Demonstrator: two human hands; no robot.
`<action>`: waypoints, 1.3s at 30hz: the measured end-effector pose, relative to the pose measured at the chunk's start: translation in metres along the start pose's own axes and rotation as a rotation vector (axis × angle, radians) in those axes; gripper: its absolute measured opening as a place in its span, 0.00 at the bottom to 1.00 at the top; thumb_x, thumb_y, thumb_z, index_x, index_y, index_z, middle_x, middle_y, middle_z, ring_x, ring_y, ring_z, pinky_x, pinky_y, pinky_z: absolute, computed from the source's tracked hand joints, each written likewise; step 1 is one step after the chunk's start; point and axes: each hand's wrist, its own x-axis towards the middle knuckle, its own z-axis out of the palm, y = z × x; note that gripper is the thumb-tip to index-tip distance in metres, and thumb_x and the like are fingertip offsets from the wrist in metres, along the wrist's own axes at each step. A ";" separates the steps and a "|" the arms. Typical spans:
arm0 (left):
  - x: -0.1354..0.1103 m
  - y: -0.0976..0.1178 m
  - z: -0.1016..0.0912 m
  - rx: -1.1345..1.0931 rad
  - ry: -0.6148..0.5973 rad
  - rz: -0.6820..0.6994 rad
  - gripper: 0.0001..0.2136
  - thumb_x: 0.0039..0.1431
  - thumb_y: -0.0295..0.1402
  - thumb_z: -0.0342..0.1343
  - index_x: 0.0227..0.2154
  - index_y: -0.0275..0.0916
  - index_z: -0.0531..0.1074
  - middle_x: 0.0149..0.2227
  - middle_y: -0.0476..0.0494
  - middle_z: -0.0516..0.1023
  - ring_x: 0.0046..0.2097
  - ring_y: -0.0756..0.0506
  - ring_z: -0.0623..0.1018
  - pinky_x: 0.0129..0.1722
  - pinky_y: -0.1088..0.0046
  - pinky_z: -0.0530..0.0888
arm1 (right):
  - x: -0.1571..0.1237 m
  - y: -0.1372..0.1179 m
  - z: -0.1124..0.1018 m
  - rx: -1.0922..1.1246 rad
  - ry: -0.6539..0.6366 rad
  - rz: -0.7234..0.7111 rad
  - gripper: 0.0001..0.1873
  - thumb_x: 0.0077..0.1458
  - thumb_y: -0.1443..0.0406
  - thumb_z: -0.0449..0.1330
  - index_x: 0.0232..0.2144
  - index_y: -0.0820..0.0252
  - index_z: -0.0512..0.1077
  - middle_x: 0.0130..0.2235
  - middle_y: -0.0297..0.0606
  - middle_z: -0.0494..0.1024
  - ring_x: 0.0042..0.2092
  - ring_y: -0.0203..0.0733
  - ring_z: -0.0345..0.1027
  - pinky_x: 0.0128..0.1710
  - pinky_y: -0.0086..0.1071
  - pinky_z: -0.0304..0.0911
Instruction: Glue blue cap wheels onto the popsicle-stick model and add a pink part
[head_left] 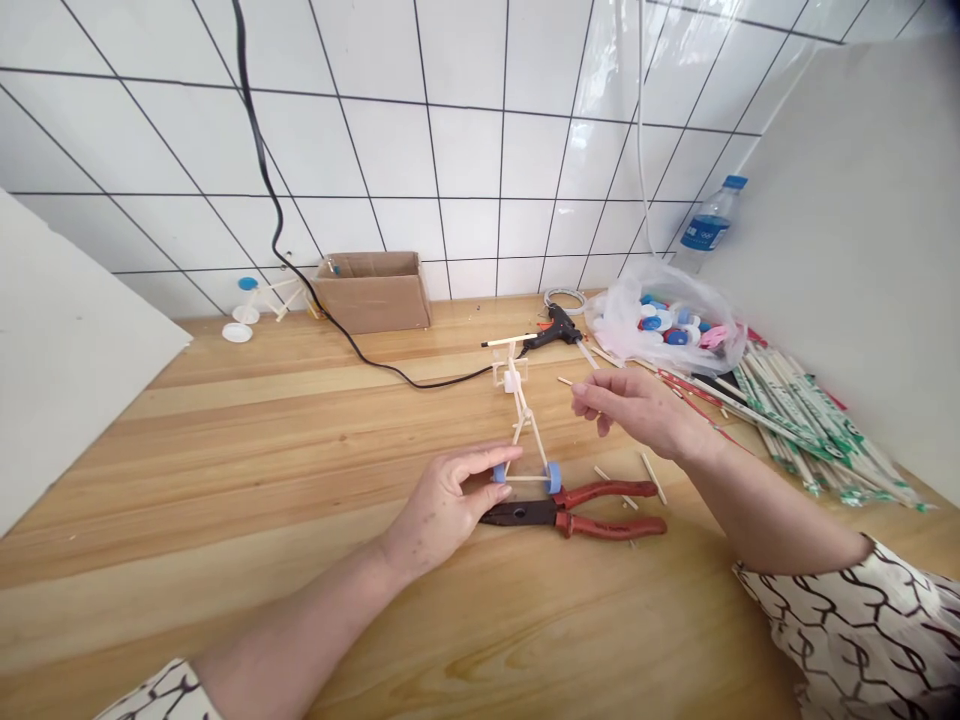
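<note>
A small tricycle model (527,415) made of thin wooden sticks stands on the table, with blue bottle caps as its two near wheels. My left hand (457,500) is closed at the left blue cap (499,473), thumb and fingers on either side of it. Just right of the model, my right hand (619,405) is raised and pinches a short wooden stick (565,381). Red-handled pliers (555,512) lie below the model, their jaws by my left thumb. Loose stick pieces (652,478) rest near the handles.
Behind the model lies a black glue gun (556,328), its cable (375,365) crossing the table. At right are a plastic bag of bottle caps (664,315), wrapped chopsticks (817,420) and a water bottle (709,228). A cardboard box (375,292) and another stick model (270,300) stand back left.
</note>
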 end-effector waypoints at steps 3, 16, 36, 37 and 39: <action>0.000 -0.001 0.000 -0.002 0.003 -0.004 0.17 0.48 0.25 0.58 0.43 0.43 0.76 0.47 0.48 0.78 0.49 0.45 0.76 0.53 0.69 0.68 | 0.005 0.003 -0.007 0.000 0.039 0.003 0.17 0.52 0.55 0.53 0.23 0.63 0.70 0.27 0.34 0.71 0.26 0.31 0.62 0.25 0.25 0.62; 0.000 -0.001 0.001 -0.035 0.010 -0.011 0.16 0.48 0.25 0.57 0.41 0.42 0.77 0.46 0.47 0.79 0.49 0.44 0.76 0.52 0.65 0.69 | 0.088 0.003 -0.027 -0.165 0.191 0.099 0.06 0.48 0.68 0.58 0.21 0.64 0.67 0.23 0.37 0.72 0.26 0.33 0.65 0.20 0.23 0.62; 0.000 -0.006 0.002 -0.089 0.007 -0.024 0.16 0.48 0.24 0.58 0.41 0.43 0.77 0.46 0.46 0.79 0.48 0.44 0.76 0.52 0.66 0.70 | 0.156 0.012 0.001 -0.379 -0.006 0.284 0.14 0.59 0.62 0.54 0.47 0.60 0.66 0.48 0.42 0.70 0.45 0.42 0.67 0.43 0.41 0.66; 0.000 -0.006 0.002 -0.093 0.008 -0.023 0.16 0.48 0.24 0.58 0.41 0.43 0.77 0.46 0.46 0.79 0.48 0.44 0.76 0.52 0.66 0.70 | 0.157 0.011 0.001 -0.393 -0.017 0.286 0.14 0.59 0.62 0.54 0.47 0.60 0.66 0.48 0.42 0.70 0.45 0.43 0.67 0.42 0.42 0.66; 0.000 -0.007 0.002 -0.101 0.012 -0.018 0.16 0.48 0.24 0.58 0.41 0.44 0.77 0.46 0.46 0.79 0.48 0.44 0.76 0.52 0.66 0.70 | 0.158 0.010 0.000 -0.429 -0.034 0.287 0.14 0.59 0.62 0.54 0.47 0.60 0.66 0.48 0.42 0.70 0.45 0.43 0.67 0.42 0.42 0.66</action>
